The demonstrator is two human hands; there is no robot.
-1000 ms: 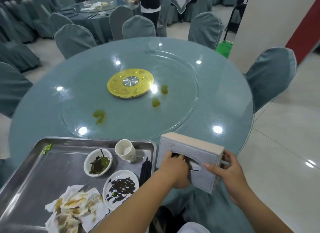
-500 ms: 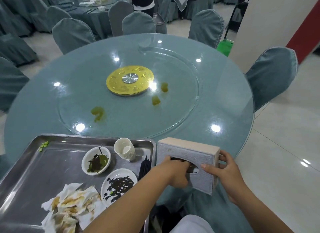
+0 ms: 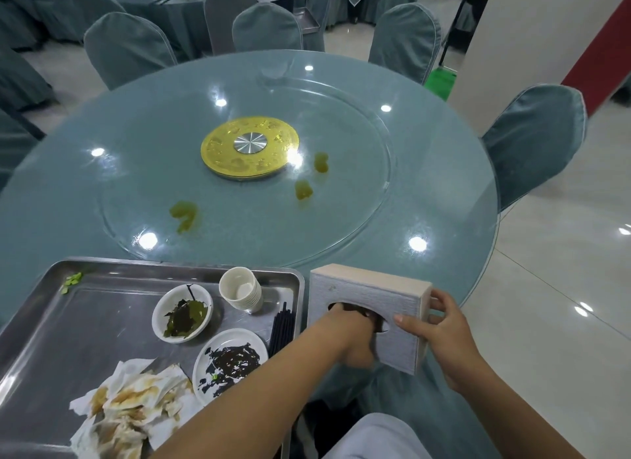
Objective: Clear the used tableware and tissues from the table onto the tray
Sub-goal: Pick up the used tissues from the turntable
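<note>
A grey tissue box (image 3: pixel 362 288) with a pale wooden edge stands tilted at the table's near edge, right of the steel tray (image 3: pixel 170 262). My right hand (image 3: pixel 440 339) grips the box's right end. My left hand (image 3: pixel 351 335) reaches into the oval slot on the box's face, where its fingers are hidden. On the tray lie crumpled stained tissues (image 3: pixel 129 411), a bowl of dark greens (image 3: pixel 182 313), a sauce-smeared plate (image 3: pixel 230 361), stacked white cups (image 3: pixel 240 288) and black chopsticks (image 3: pixel 282 329).
The round glass table (image 3: pixel 426 192) carries a turntable with a gold hub (image 3: pixel 249 146) and yellow-green spills (image 3: pixel 184 214) (image 3: pixel 303 189). Covered chairs (image 3: pixel 532 141) ring the table. A white pillar and tiled floor are to the right.
Both hands stay on the tissue box, which has barely shifted. The view has tipped slightly, and my left hand's fingers sit a little deeper in the slot.
</note>
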